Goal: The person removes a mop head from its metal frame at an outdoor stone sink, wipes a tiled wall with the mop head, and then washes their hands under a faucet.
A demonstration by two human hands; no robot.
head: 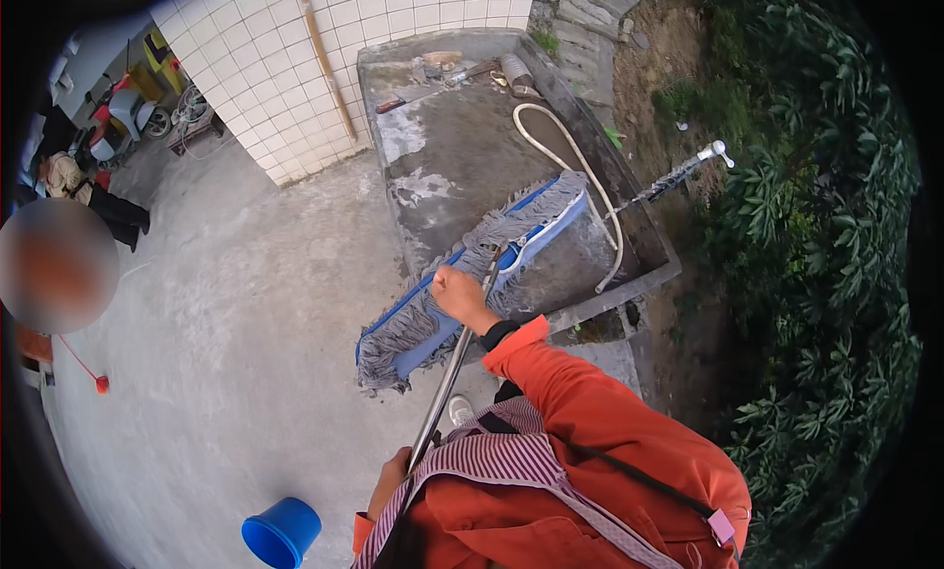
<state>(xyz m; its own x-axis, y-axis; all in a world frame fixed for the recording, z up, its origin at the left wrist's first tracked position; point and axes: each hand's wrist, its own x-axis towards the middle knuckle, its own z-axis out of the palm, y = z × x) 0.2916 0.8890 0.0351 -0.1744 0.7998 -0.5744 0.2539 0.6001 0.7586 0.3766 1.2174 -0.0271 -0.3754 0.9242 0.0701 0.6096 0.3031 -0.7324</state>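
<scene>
A wide dust mop [420, 325] with grey fringe and a blue backing lies slantwise, its far end over the concrete basin [472, 148] and its near end past the basin's edge. From its middle, a metal mop handle [446, 388] runs down towards my body. My left hand [389, 482] is closed around that handle close to my waist, partly hidden by the striped apron [501, 455]. My right hand [461, 296] is curled over the mop head beside the handle's joint. Its fingertips are turned away, so I cannot tell what they grip.
A cream hose [582, 159] curls in the basin below a tap [714, 151]. A long-bladed tool [428, 97] lies at its far end. A blue bucket [282, 532] stands on the concrete floor. Two people and a scooter [129, 115] are at left; leafy plants [818, 274] grow at right.
</scene>
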